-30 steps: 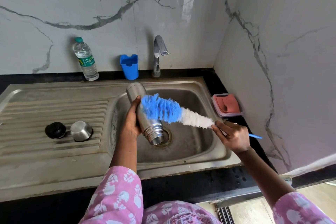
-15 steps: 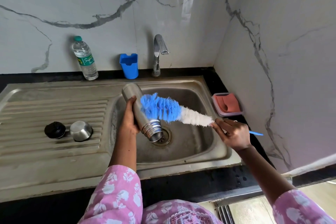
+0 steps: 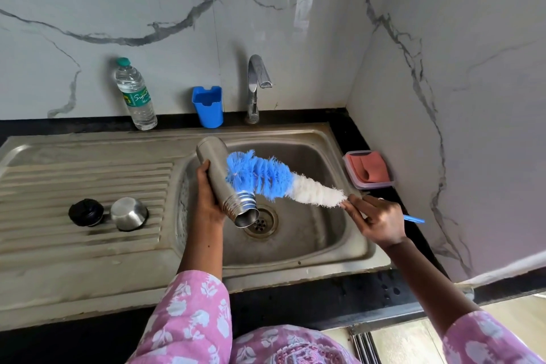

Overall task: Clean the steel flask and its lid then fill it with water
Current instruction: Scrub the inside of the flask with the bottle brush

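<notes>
My left hand (image 3: 208,195) grips the steel flask (image 3: 217,170), tilted with its open threaded mouth pointing down toward the drain (image 3: 261,223) of the sink (image 3: 310,233). In my right hand (image 3: 375,220) is the thin blue handle of a bottle brush (image 3: 283,180). Its blue and white bristles lie across the flask's outside, just above the threads. A black stopper (image 3: 85,212) and a steel cap (image 3: 129,214) sit on the ribbed drainboard (image 3: 88,177) to the left.
A tap (image 3: 256,83) stands behind the basin, with no water running. Beside it are a blue plastic holder (image 3: 208,106) and a clear water bottle (image 3: 136,94). A small tub with an orange sponge (image 3: 369,170) sits on the black counter at the right.
The flask has tilted so its base leans further left and its mouth has lifted slightly. The brush stays against the flask, shifted only a little.
</notes>
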